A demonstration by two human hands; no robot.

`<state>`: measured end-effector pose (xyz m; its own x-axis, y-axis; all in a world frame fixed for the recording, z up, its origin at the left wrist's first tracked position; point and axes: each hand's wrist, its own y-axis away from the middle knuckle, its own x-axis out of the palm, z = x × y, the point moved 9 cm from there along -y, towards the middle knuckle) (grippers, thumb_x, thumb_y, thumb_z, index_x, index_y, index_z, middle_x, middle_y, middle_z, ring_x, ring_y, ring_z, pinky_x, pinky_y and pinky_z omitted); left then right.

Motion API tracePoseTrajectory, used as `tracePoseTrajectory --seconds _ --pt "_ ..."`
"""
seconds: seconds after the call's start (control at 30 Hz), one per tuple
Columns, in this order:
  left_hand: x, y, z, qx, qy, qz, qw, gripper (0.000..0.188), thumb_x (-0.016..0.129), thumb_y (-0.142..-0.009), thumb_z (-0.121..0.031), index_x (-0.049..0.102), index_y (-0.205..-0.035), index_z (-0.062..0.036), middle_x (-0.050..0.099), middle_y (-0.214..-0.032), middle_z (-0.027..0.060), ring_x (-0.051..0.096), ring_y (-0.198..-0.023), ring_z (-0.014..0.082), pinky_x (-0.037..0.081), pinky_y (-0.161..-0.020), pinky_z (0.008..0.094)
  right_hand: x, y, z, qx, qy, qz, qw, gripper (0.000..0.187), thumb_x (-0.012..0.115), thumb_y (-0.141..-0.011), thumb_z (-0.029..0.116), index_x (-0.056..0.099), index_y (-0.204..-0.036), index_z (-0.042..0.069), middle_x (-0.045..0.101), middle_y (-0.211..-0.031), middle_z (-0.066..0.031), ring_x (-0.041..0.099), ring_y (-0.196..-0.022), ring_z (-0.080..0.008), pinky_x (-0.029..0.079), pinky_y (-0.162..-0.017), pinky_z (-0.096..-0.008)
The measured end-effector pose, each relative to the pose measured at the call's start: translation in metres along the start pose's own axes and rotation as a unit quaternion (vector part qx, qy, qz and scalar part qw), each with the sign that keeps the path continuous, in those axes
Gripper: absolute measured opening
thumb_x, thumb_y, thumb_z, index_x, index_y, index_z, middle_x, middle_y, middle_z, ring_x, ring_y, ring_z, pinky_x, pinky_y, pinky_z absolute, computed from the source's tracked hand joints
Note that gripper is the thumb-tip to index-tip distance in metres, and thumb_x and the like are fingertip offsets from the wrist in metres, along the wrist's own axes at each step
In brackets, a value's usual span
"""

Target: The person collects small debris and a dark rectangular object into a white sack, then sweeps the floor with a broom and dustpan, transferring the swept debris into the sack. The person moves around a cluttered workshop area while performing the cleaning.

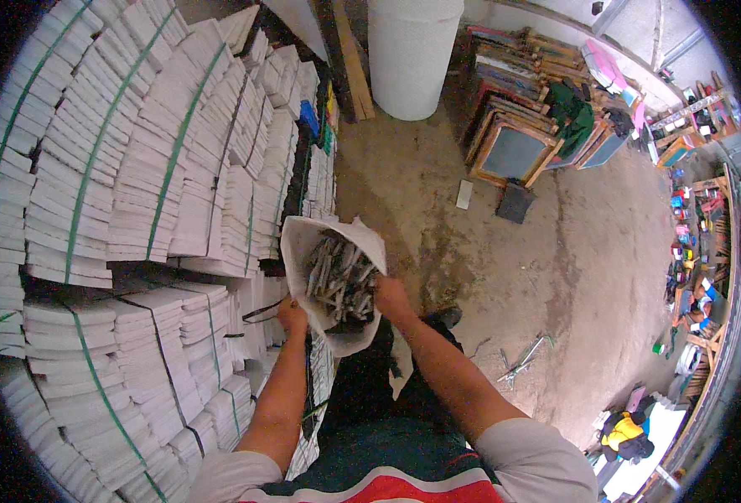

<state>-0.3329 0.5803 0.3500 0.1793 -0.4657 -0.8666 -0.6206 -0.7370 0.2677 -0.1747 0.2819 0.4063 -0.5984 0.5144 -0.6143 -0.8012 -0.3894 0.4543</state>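
Note:
An open white sack (355,342) is in front of me, its mouth facing up. Inside lie many thin greyish strips (337,275), jumbled together; what they are made of I cannot tell. My left hand (292,317) is closed on the sack's near left rim. On the opposite side, my right hand (393,299) grips the right rim, fingers partly hidden behind it. A dark strap loop (261,313) sticks out just left of my left hand.
Strapped stacks of white slabs (144,180) rise close on my left. Ahead stand a tall white cylinder (414,59) and leaning wood-framed panels (517,155). On the floor (605,268) lie a dark square piece (515,203), a pale block (464,194) and tangled strips (523,365).

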Motion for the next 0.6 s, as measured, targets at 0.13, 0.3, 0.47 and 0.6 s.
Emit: tracePoseTrajectory --seconds 0.13,0.3,0.47,0.6 --pt "-0.026 -0.024 0.056 0.030 0.072 -0.114 0.990 0.030 0.059 -0.090 -0.008 0.063 -0.119 0.0027 0.066 -0.112 0.0275 0.062 -0.107 0.0440 0.049 -0.092 0.0453 0.033 -0.012 0.040 -0.077 -0.058 -0.026 0.995 0.027 0.057 -0.079 0.001 0.058 -0.107 0.001 0.065 -0.093 -0.0280 0.064 -0.090 -0.0473 0.051 -0.078 -0.0562" --pt "-0.023 -0.014 0.003 -0.007 0.070 -0.011 0.997 0.049 0.063 -0.089 -0.009 0.051 -0.135 0.0009 0.059 -0.127 0.0269 0.057 -0.118 0.0423 0.044 -0.101 0.0443 0.041 -0.016 0.030 -0.063 -0.061 -0.011 0.996 0.023 0.056 -0.080 0.003 0.057 -0.103 -0.001 0.065 -0.090 -0.0270 0.064 -0.090 -0.0468 0.051 -0.078 -0.0557" --pt "-0.043 0.042 -0.114 0.111 -0.136 -0.090 0.980 0.055 0.061 -0.093 -0.024 0.046 -0.141 -0.0026 0.045 -0.142 0.0287 0.041 -0.134 0.0430 0.033 -0.110 0.0503 0.059 -0.010 0.026 -0.082 -0.035 0.018 0.996 0.027 0.054 -0.085 0.006 0.058 -0.111 0.000 0.066 -0.091 -0.0272 0.065 -0.091 -0.0453 0.052 -0.079 -0.0544" --pt "-0.001 0.058 -0.144 0.191 -0.067 -0.021 0.979 0.050 0.053 -0.098 -0.035 0.051 -0.136 -0.0029 0.044 -0.141 0.0286 0.038 -0.135 0.0437 0.029 -0.111 0.0537 0.042 -0.005 0.036 -0.101 -0.071 0.007 0.992 0.029 0.053 -0.090 0.012 0.062 -0.116 0.004 0.068 -0.095 -0.0245 0.066 -0.093 -0.0426 0.052 -0.080 -0.0527"
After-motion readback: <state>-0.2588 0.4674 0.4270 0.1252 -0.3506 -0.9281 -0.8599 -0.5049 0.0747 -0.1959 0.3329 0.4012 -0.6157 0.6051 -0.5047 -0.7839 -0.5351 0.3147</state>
